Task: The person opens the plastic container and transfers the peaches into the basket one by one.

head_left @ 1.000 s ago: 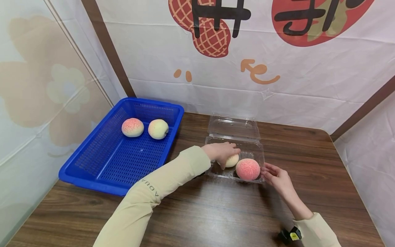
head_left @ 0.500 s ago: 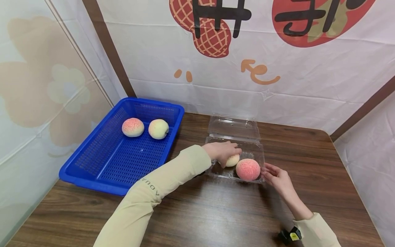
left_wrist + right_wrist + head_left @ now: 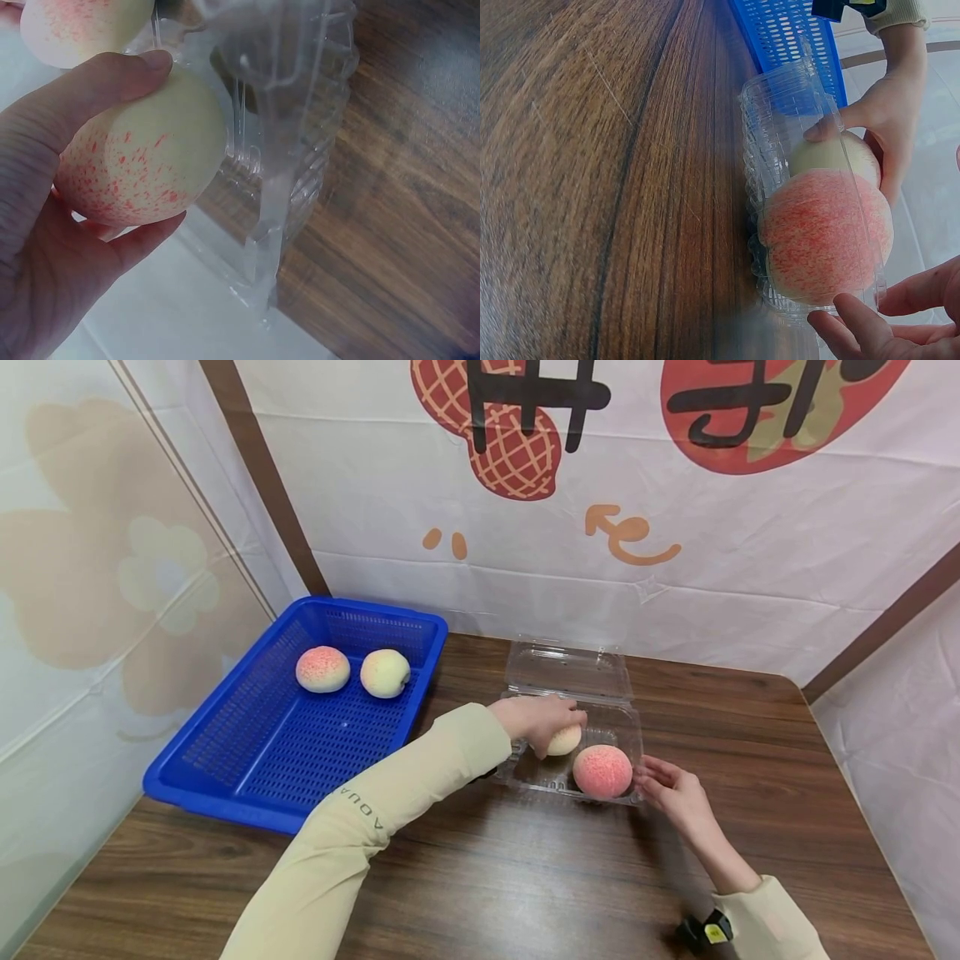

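Note:
My left hand (image 3: 543, 720) grips a pale peach (image 3: 142, 150) with red speckles, thumb over one side and fingers round the other. This peach is within the left half of the clear plastic clamshell container (image 3: 531, 782), partly hidden by the hand in the head view. Beside it, in the container's right half, sits a pinker peach (image 3: 602, 772). My right hand (image 3: 678, 797) rests its fingertips (image 3: 851, 309) against the container's right end, close to the pink peach. The container's lid (image 3: 570, 670) lies folded back toward the wall.
On the left stands a blue plastic basket (image 3: 300, 822) with two peaches in it, one pink-topped (image 3: 322, 670) and one pale (image 3: 385, 674). A printed white curtain (image 3: 360, 518) borders the brown wooden table (image 3: 540, 877) at the back and sides.
My left hand has shifted slightly away from me and up with the pale peach. The right hand, the container and the pink peach stay where they were.

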